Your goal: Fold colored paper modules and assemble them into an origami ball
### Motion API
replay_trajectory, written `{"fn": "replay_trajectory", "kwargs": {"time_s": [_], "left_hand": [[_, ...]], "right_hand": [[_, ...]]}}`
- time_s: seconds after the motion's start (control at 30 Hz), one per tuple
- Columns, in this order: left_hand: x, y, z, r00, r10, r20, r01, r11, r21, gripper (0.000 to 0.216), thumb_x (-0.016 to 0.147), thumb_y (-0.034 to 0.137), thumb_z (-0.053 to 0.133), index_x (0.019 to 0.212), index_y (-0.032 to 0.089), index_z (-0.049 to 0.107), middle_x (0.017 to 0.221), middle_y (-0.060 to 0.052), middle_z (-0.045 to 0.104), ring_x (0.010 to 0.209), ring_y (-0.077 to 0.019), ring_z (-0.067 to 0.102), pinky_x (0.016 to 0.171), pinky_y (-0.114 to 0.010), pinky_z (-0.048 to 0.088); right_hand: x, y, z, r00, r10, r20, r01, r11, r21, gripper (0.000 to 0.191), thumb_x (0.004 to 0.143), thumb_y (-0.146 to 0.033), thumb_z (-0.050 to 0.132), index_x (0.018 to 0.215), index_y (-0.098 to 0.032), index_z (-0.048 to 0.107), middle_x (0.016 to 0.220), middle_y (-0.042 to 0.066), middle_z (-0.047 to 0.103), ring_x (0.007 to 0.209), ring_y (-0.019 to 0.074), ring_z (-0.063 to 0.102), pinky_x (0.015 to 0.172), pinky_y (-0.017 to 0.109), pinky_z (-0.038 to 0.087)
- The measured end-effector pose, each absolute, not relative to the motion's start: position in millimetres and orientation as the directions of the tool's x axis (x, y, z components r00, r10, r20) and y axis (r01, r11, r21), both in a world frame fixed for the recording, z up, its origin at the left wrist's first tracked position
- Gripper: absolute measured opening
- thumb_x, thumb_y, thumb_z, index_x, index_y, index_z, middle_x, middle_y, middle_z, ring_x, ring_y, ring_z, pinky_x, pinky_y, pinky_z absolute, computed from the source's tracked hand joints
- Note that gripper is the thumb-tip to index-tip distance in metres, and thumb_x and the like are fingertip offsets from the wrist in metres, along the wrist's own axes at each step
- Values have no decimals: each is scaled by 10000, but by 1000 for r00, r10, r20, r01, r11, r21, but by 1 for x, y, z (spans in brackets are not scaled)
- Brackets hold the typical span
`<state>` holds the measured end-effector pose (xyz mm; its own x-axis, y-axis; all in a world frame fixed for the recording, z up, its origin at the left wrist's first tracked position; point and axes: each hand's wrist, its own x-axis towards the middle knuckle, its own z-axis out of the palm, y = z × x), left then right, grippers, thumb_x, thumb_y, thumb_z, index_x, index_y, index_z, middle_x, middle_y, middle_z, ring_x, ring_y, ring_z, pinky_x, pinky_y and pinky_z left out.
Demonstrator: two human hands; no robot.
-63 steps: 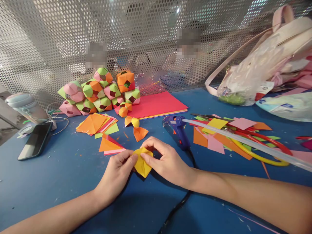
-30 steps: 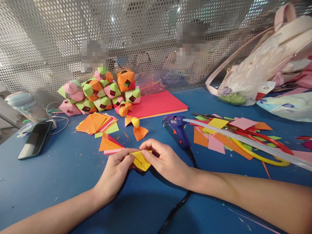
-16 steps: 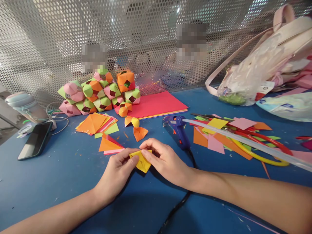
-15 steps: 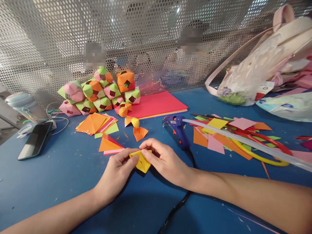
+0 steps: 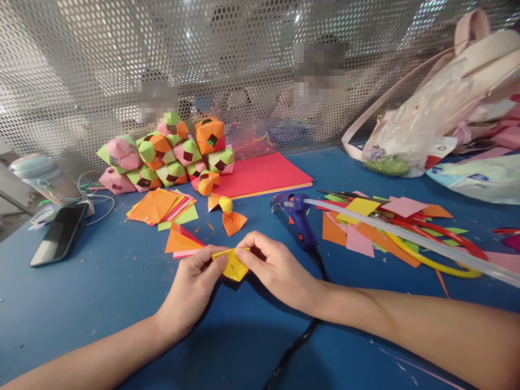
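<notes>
At table (image 5: 117, 292), 2 hands (image 5: 195, 284) (image 5: 276, 271) pinching 1 yellow paper (image 5: 234, 267), 1 glue gun (image 5: 299, 218)

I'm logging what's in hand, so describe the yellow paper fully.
The yellow paper is one folded, creased piece, its top edge nearly straight, its sides narrowing toward the bottom. Dark crease lines mark its middle. It is held over the blue table, pinched by the left hand and the right hand, thumbs on its near face. Its back is hidden.

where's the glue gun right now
In the head view, the glue gun lies on the blue table just right of centre, beyond the right hand and left of the coloured paper pieces.
</notes>
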<state>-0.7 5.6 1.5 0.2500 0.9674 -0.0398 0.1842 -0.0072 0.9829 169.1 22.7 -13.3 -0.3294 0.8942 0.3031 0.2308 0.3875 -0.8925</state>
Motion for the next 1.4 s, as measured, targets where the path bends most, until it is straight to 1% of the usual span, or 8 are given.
{"fn": "replay_trajectory", "kwargs": {"time_s": [0.43,0.67,0.83,0.97,1.07,1.17,1.3,1.4], "left_hand": [[-1,4,2,201,979,-21,197,-20,980,305,858,356,523,1084,205,660,979,-43,695,882,-186,592,793,-277,457],[-2,5,-1,206,977,-60,102,39,994,308,855,366,526,1034,179,692,875,-58,704,784,-176,592,742,-278,451],[-1,4,0,216,975,-55,158,21,987,308,859,389,516,996,181,697,831,-42,680,791,-173,575,761,-281,445],[-1,3,-1,251,966,-58,171,15,985,342,875,410,478,944,155,694,783,-43,659,748,-168,575,740,-286,457],[-1,2,-1,252,967,-48,93,25,995,390,902,417,413,950,137,680,811,-60,671,752,-172,594,752,-298,469],[1,2,3,213,977,-23,124,-4,992,319,877,393,478,970,151,663,840,-45,676,756,-160,599,732,-270,473],[2,2,7,152,988,-2,230,-33,973,205,821,343,576,825,156,660,715,-5,646,669,-130,584,647,-225,463],[2,3,7,160,986,-38,172,10,985,249,836,358,542,747,148,640,686,-10,634,666,-136,586,656,-240,473]], "right_hand": [[170,21,-13,-316,883,348,228,426,-876,145,900,-252,472,780,-184,515,730,-19,586,674,102,546,628,218,427],[170,22,-13,-306,890,339,232,415,-880,165,911,-271,451,784,-186,515,733,-18,576,680,106,537,636,224,425],[170,23,-13,-340,880,331,232,419,-878,118,873,-283,523,812,-183,533,737,-21,564,675,105,524,628,220,423],[169,22,-13,-327,884,332,232,416,-879,167,883,-277,503,751,-178,528,710,-21,558,664,101,521,615,215,417],[169,22,-12,-314,897,311,250,394,-885,181,885,-289,498,740,-180,516,691,-24,546,643,100,509,595,214,411],[170,22,-11,-313,899,305,265,391,-881,185,881,-294,501,735,-181,511,682,-26,539,629,100,502,583,215,407],[170,21,-11,-318,887,334,253,419,-872,180,883,-291,493,739,-183,508,690,-22,547,639,104,515,595,217,418],[169,20,-11,-321,874,364,256,450,-856,173,881,-275,496,736,-184,519,696,-16,567,645,109,532,604,221,426]]}}
